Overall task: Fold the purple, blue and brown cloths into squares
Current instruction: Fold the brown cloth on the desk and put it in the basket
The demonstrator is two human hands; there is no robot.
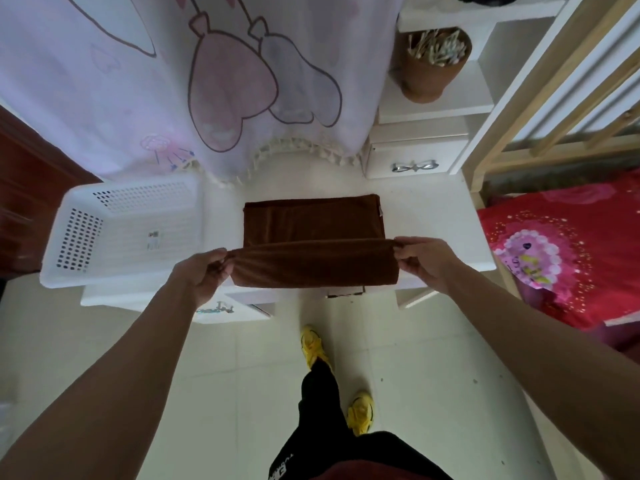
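A brown cloth lies on the white tabletop, its far part flat and its near part lifted into a fold that hangs over the table's front edge. My left hand pinches the fold's left end. My right hand pinches the right end. The fold is stretched taut between both hands, a little above the table. No purple or blue cloth is visible.
An empty white perforated basket sits on the table's left side. A pale printed curtain hangs behind. White drawers and a brown cup of cotton swabs stand back right. A red bed cover is at right.
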